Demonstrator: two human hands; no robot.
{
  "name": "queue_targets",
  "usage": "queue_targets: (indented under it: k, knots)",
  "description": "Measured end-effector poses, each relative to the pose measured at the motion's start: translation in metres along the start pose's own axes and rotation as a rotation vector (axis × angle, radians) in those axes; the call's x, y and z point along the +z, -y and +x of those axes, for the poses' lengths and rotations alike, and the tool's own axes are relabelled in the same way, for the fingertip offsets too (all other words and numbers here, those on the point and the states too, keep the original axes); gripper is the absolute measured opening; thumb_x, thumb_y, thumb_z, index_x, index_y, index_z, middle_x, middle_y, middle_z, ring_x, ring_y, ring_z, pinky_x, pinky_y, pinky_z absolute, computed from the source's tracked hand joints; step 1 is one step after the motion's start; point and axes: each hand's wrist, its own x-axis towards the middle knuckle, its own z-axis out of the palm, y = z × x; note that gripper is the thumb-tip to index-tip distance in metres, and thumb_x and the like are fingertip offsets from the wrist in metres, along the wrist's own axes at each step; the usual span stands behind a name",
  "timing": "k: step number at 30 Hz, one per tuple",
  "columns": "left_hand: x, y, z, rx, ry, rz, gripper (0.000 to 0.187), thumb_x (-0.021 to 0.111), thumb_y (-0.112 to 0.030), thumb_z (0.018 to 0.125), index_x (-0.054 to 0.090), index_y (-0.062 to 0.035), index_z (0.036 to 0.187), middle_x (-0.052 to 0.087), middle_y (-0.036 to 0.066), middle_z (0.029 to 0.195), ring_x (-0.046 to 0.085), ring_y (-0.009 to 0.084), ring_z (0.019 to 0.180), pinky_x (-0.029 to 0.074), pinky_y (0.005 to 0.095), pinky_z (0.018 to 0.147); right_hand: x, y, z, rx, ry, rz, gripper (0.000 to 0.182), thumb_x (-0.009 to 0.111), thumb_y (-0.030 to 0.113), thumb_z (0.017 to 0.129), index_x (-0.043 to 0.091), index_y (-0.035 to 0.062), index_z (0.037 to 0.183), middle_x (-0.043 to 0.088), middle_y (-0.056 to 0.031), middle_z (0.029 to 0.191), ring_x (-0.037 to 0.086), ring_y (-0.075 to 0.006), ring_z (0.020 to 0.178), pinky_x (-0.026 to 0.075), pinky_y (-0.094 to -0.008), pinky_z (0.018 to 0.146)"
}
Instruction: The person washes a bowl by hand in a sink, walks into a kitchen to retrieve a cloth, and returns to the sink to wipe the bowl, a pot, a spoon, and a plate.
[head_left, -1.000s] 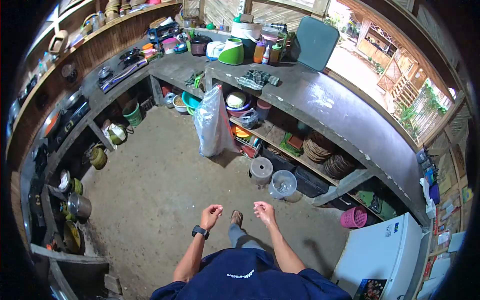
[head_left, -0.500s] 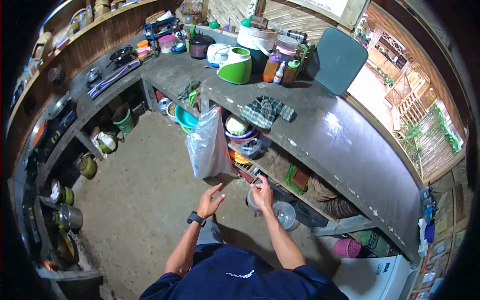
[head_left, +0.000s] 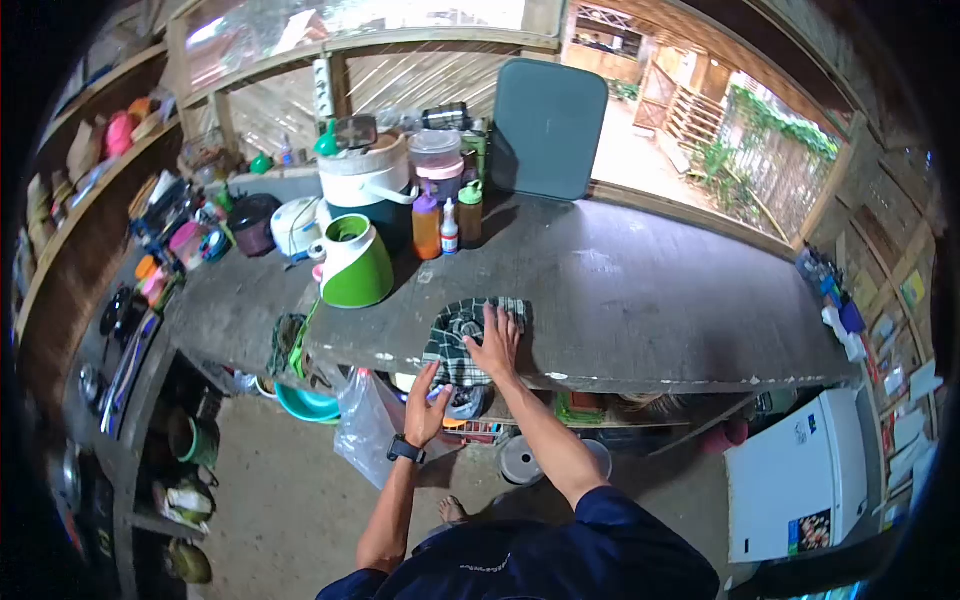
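A dark plaid cloth (head_left: 455, 325) lies crumpled at the front edge of the grey counter (head_left: 640, 300), partly hanging over it. My right hand (head_left: 496, 348) is over the cloth's right part, fingers stretched out and spread. Lower and to the left, my left hand (head_left: 428, 405) is in front of the counter edge, near the cloth's lower corner, with its fingers apart and a dark watch on the wrist. Behind the cloth, to the left, stands a green and white appliance housing (head_left: 358, 268).
Sauce bottles (head_left: 427, 225) and a large white and green cooler jug (head_left: 365, 172) stand farther back. A dark grey panel (head_left: 550, 130) leans by the window opening. Below the counter hangs a clear plastic bag (head_left: 370, 430). A white fridge (head_left: 795, 480) is at the right.
The view has turned right and come closer to the counter. My hands have moved forward from above the floor, the right one reaching the plaid cloth.
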Motion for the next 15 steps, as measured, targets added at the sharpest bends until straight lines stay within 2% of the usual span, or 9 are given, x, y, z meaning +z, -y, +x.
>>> queue_targets:
  k: [3, 4, 7, 8, 9, 11, 12, 13, 15]
  knots:
    - [-0.009, -0.012, 0.021, 0.01, 0.008, 0.017, 0.055, 0.062, -0.02, 0.089, 0.044, -0.0073, 0.139, 0.038, 0.022, 0.144, 0.036, 0.0332, 0.135, 0.029, 0.0398, 0.109, 0.012, -0.016, 0.008, 0.007, 0.3, -0.018, 0.038, 0.067, 0.024, 0.081, 0.059, 0.0077, 0.115, 0.062, -0.0148, 0.107, 0.042, -0.0358, 0.124, 0.021, -0.0573, 0.108]
    - [-0.011, -0.016, 0.03, 0.011, 0.003, 0.023, 0.056, 0.062, -0.021, 0.089, 0.043, -0.0076, 0.14, 0.036, 0.022, 0.146, 0.034, 0.0331, 0.137, 0.028, 0.0394, 0.11, 0.013, -0.015, 0.007, -0.008, 0.197, -0.004, 0.021, 0.065, 0.019, 0.082, 0.063, 0.0058, 0.099, 0.065, -0.013, 0.098, 0.048, -0.0348, 0.118, 0.027, -0.0536, 0.105]
    - [-0.008, -0.02, 0.05, 0.043, -0.024, -0.044, 0.058, 0.059, -0.024, 0.092, 0.038, -0.0099, 0.144, 0.026, 0.021, 0.152, 0.026, 0.0323, 0.14, 0.024, 0.0385, 0.112, -0.007, -0.003, -0.003, -0.034, 0.088, 0.381, 0.018, 0.061, 0.015, 0.085, 0.059, 0.0041, 0.099, 0.063, -0.0144, 0.093, 0.058, -0.0292, 0.102, 0.039, -0.0444, 0.093]
    - [-0.002, -0.016, 0.058, -0.026, 0.003, -0.215, 0.059, 0.054, -0.028, 0.095, 0.031, -0.0099, 0.147, 0.022, 0.02, 0.153, 0.023, 0.0315, 0.142, 0.022, 0.0381, 0.112, -0.026, 0.014, -0.011, 0.066, 0.133, 0.578, 0.017, 0.058, 0.015, 0.087, 0.058, 0.003, 0.1, 0.061, -0.0141, 0.089, 0.058, -0.0267, 0.094, 0.042, -0.0403, 0.086]
    - [0.002, -0.025, 0.066, 0.018, 0.031, -0.29, 0.06, 0.048, -0.033, 0.098, 0.027, -0.0077, 0.148, 0.025, 0.018, 0.152, 0.026, 0.0279, 0.14, 0.023, 0.0365, 0.112, -0.041, 0.031, -0.019, 0.168, 0.172, 0.776, 0.016, 0.055, 0.014, 0.089, 0.056, 0.0019, 0.1, 0.06, -0.0138, 0.086, 0.059, -0.0242, 0.086, 0.044, -0.0363, 0.078]
    - [0.024, -0.032, 0.066, -0.064, 0.125, -0.537, 0.056, 0.043, -0.035, 0.1, 0.031, -0.0048, 0.146, 0.036, 0.013, 0.144, 0.036, 0.0216, 0.128, 0.029, 0.0337, 0.106, -0.043, 0.045, -0.041, 0.237, 0.113, 0.864, 0.021, 0.055, 0.017, 0.092, 0.055, 0.0004, 0.103, 0.06, -0.0176, 0.092, 0.061, -0.0318, 0.09, 0.047, -0.0361, 0.075]
    - [0.037, -0.037, 0.066, -0.109, 0.175, -0.657, 0.055, 0.04, -0.036, 0.101, 0.033, -0.0033, 0.144, 0.042, 0.011, 0.139, 0.041, 0.0185, 0.122, 0.032, 0.0323, 0.104, -0.045, 0.053, -0.045, 0.192, -0.067, 0.809, 0.02, 0.055, 0.016, 0.091, 0.054, -0.0005, 0.102, 0.059, -0.017, 0.094, 0.06, -0.031, 0.087, 0.047, -0.0373, 0.076]
    - [0.049, -0.049, 0.059, -0.139, 0.119, -0.656, 0.047, 0.037, -0.039, 0.102, 0.051, 0.0, 0.126, 0.057, 0.009, 0.115, 0.051, 0.0151, 0.101, 0.041, 0.0316, 0.091, -0.05, 0.05, -0.045, 0.168, -0.154, 0.779, 0.02, 0.056, 0.015, 0.091, 0.055, -0.0007, 0.103, 0.059, -0.0169, 0.097, 0.06, -0.0294, 0.087, 0.047, -0.0371, 0.077]
    - [0.066, -0.079, 0.041, -0.273, 0.072, -0.538, 0.048, 0.037, -0.041, 0.102, 0.059, 0.0016, 0.101, 0.061, 0.005, 0.09, 0.052, 0.0126, 0.084, 0.044, 0.0316, 0.075, -0.072, 0.043, -0.045, 0.265, -0.237, 0.728, 0.018, 0.057, 0.012, 0.09, 0.056, -0.0004, 0.103, 0.06, -0.0164, 0.095, 0.06, -0.0284, 0.086, 0.047, -0.0372, 0.075]
